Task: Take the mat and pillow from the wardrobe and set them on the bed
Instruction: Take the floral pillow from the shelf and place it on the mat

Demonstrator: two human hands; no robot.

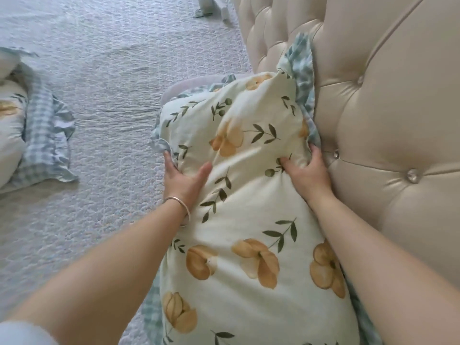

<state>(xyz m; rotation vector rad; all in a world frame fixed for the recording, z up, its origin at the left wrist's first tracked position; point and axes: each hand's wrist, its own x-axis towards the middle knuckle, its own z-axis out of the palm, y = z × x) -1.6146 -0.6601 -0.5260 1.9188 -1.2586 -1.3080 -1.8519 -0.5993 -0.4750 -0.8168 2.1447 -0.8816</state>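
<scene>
A cream pillow [249, 195] printed with orange flowers and green leaves, edged in a blue checked frill, leans against the padded headboard [373, 120] on the bed. My left hand [183, 179], with a bangle on its wrist, grips the pillow's left edge, thumb on top. My right hand [305, 174] pinches the fabric near the right edge, beside the headboard. The pale quilted mat [112, 83] covers the bed surface to the left.
A second pillow [27, 135] of the same print lies at the left edge of the bed. Small boxes or packets [211, 8] sit at the far end near the headboard's top.
</scene>
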